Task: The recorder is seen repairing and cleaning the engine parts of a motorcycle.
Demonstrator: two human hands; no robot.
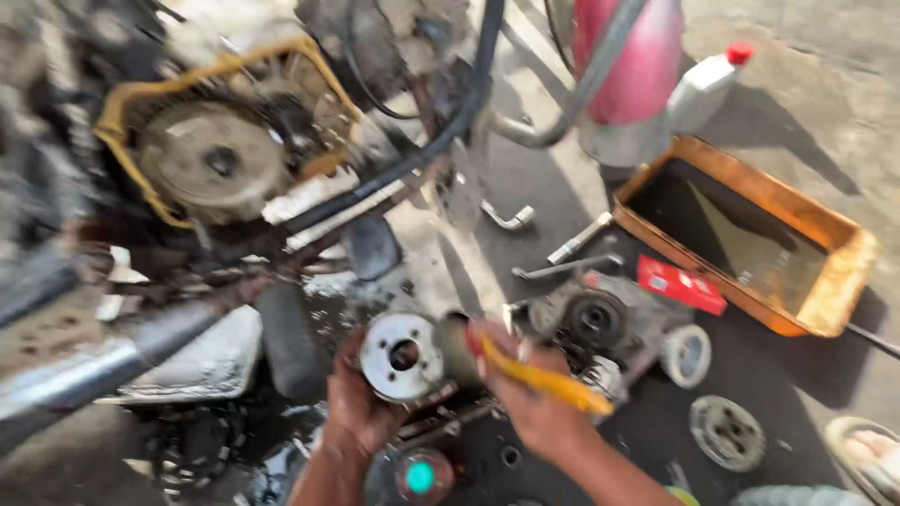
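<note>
Here, low in the blurred view | left hand (pixel 354 412) is grasping a round metal hub (pixel 404 356) from below | right hand (pixel 536 412) is clenching a yellow-handled tool (pixel 544 379) beside it | orange drip tray (pixel 834 281) is lying well apart on the ground.

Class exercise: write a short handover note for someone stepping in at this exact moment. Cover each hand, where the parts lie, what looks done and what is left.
Left hand: grips a round metal hub with a centre hole, face up.
Right hand: holds a yellow-handled tool against the hub's side.
Parts: the engine has its side cover off, with the flywheel exposed. The removed engine cover, wrenches and an orange drain tray lie on the ground to the right.
Done: cover off, hub out.
Left: the hub appears still being worked; the picture is blurred, so detail is uncertain.
</note>
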